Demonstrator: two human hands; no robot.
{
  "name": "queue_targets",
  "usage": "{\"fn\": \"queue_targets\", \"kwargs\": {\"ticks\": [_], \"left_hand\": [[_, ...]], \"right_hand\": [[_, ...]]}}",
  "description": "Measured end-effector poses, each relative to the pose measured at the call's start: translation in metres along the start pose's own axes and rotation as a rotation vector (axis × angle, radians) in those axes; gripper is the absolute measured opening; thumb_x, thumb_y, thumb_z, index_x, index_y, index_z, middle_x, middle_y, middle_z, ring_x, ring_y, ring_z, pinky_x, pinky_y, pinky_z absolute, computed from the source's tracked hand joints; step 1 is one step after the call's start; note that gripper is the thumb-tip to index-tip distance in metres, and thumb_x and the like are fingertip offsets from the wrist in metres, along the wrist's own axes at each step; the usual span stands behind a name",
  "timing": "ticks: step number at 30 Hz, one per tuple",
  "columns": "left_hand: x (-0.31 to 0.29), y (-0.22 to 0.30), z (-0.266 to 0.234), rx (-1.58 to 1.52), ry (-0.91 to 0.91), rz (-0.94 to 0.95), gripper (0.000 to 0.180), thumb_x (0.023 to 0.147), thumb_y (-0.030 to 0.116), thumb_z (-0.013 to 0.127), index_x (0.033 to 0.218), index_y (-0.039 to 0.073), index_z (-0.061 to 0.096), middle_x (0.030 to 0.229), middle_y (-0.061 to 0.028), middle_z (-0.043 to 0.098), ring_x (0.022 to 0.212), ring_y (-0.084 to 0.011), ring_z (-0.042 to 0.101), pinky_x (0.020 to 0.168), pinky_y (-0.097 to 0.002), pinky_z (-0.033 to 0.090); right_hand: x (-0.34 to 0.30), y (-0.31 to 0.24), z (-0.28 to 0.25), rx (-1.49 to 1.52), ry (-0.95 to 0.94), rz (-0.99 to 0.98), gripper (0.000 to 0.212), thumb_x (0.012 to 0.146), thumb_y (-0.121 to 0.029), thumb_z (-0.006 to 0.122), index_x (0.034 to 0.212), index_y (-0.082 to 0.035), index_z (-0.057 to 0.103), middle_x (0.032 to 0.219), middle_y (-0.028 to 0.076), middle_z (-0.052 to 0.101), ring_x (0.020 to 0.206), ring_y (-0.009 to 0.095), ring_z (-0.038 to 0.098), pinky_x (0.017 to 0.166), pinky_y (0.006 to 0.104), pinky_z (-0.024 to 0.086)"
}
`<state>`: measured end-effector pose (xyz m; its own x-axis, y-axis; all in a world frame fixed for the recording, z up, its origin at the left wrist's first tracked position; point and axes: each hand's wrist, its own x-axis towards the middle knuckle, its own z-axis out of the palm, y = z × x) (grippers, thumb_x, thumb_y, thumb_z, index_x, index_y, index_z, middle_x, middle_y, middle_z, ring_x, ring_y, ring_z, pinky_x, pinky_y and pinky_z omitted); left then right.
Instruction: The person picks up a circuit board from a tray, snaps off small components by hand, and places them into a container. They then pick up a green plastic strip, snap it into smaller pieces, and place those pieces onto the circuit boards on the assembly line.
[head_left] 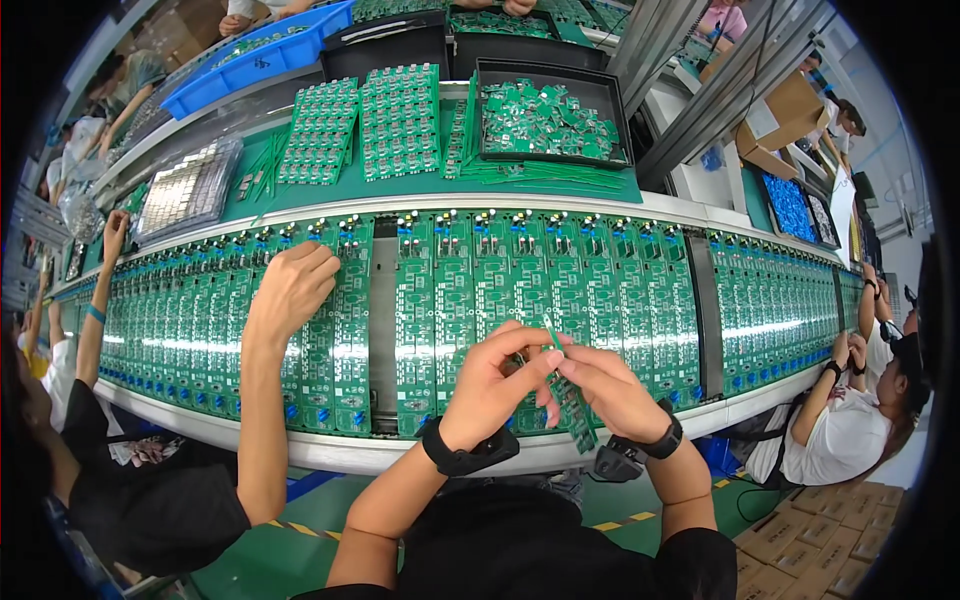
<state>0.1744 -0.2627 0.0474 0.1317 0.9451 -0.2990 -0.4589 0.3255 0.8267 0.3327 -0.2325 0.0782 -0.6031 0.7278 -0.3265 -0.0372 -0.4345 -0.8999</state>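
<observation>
Both my hands meet over the near part of a long line of green circuit boards point(490, 290). A narrow green strip of small circuit boards point(573, 410) is between them, tilted, its lower end hanging toward the line's near edge. My left hand point(492, 375) is closed, thumb and fingers pinching the strip near its upper end. My right hand point(612, 388) is closed on the same strip from the other side, fingertips touching those of the left. The fingers hide part of the strip.
Beyond the line stand a black tray point(624, 140) of loose small boards and stacked board panels point(400, 120). A blue bin point(250, 75) is farther left. At my left a co-worker's hand point(298, 285) reaches over the boards. Cardboard boxes point(820, 535) lie at lower right.
</observation>
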Motion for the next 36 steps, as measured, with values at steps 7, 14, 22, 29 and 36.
{"fn": "queue_targets", "kwargs": {"ticks": [7,14,22,29,36], "left_hand": [[0.009,-0.011,-0.008,0.195,0.01,0.288,0.008,0.081,0.004,0.058,0.085,-0.002,0.062,0.079,-0.0034,0.053,0.062,-0.0077,0.05,0.052,-0.0198,0.039],[0.005,-0.009,-0.009,0.004,-0.113,0.13,0.012,0.084,0.009,0.056,0.079,-0.002,0.06,0.077,-0.0033,0.052,0.054,-0.0072,0.043,0.047,-0.018,0.033],[0.001,0.001,-0.004,-0.295,0.045,-0.032,0.011,0.083,0.009,0.057,0.085,-0.001,0.062,0.074,-0.0009,0.052,0.054,-0.006,0.045,0.045,-0.0166,0.034],[0.005,-0.008,-0.01,0.256,0.088,0.227,0.012,0.079,0.005,0.061,0.089,-0.001,0.063,0.072,-0.0016,0.052,0.063,-0.0082,0.049,0.056,-0.0206,0.039],[0.003,-0.017,-0.01,0.291,0.0,0.287,0.01,0.079,0.004,0.06,0.087,-0.002,0.063,0.071,-0.0026,0.051,0.066,-0.0093,0.048,0.061,-0.0231,0.038]], "right_hand": [[-0.005,0.015,-0.012,-0.109,-0.072,-0.011,0.028,0.093,-0.018,0.041,0.098,0.006,0.054,0.082,0.01,0.06,0.066,0.015,0.059,0.055,0.0255,0.048],[-0.008,0.022,-0.006,0.443,-0.117,0.13,0.03,0.093,-0.02,0.04,0.088,0.005,0.055,0.074,0.011,0.058,0.058,0.016,0.056,0.049,0.0275,0.047],[0.002,0.019,-0.003,0.088,-0.01,-0.037,0.027,0.093,-0.018,0.039,0.091,0.005,0.054,0.077,0.012,0.058,0.059,0.017,0.057,0.054,0.027,0.048],[0.0,0.016,-0.006,-0.111,-0.046,0.015,0.025,0.093,-0.015,0.04,0.096,0.005,0.053,0.077,0.01,0.059,0.063,0.016,0.059,0.057,0.0252,0.049],[-0.003,0.023,-0.013,-0.024,-0.051,0.003,0.026,0.093,-0.017,0.041,0.094,0.006,0.054,0.075,0.01,0.059,0.063,0.016,0.06,0.055,0.0247,0.049]]}}
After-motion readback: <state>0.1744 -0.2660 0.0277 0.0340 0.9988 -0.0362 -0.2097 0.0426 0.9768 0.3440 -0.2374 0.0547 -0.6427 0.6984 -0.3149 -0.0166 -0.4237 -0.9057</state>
